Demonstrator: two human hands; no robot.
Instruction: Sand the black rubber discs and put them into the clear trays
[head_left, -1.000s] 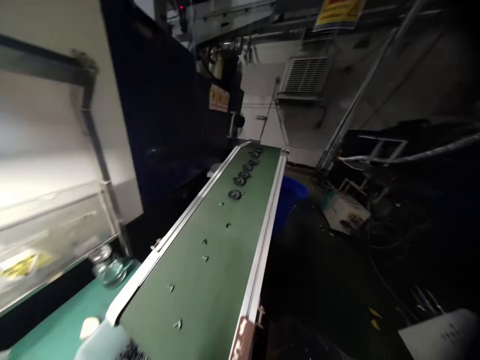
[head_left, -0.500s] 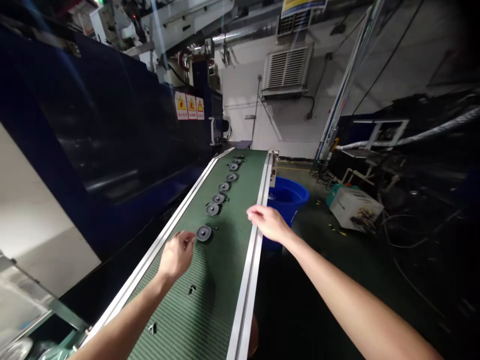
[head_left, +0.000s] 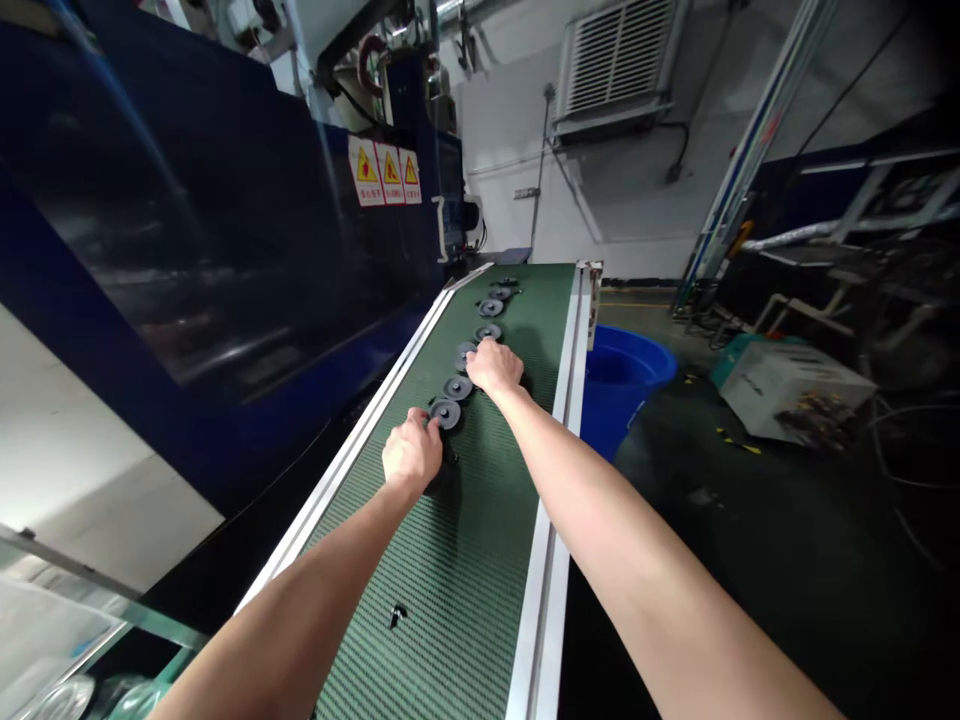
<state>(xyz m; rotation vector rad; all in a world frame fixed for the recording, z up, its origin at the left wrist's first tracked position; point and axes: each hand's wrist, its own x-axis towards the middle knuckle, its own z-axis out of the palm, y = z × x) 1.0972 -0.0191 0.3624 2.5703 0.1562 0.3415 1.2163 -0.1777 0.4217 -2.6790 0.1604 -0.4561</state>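
Observation:
Along the green conveyor belt (head_left: 450, 560) lies a row of dark grey round discs with raised centres. My left hand (head_left: 414, 452) is closed, thumb and fingers at the edge of the nearest visible grey disc (head_left: 447, 415). A dark edge shows beneath that palm; what it belongs to is mostly hidden. Just beyond sits another grey disc (head_left: 457, 388), untouched. My right hand (head_left: 496, 368) reaches over the belt, its fingers pinched on a grey disc (head_left: 463, 356) partly covered by them. Farther discs (head_left: 488, 333) continue up the belt. A small dark scrap (head_left: 397, 615) lies nearer me.
White metal rails (head_left: 551, 560) edge the belt. A blue bin (head_left: 626, 380) stands on the floor to its right. On the left rises a dark blue machine (head_left: 247, 220) with warning stickers (head_left: 386, 173). A pale box-shaped unit (head_left: 787, 390) is at the right.
My right hand has moved from the right rail to a disc mid-belt. My left hand has moved forward, over where the nearest disc lay. The view has shifted lower and closer.

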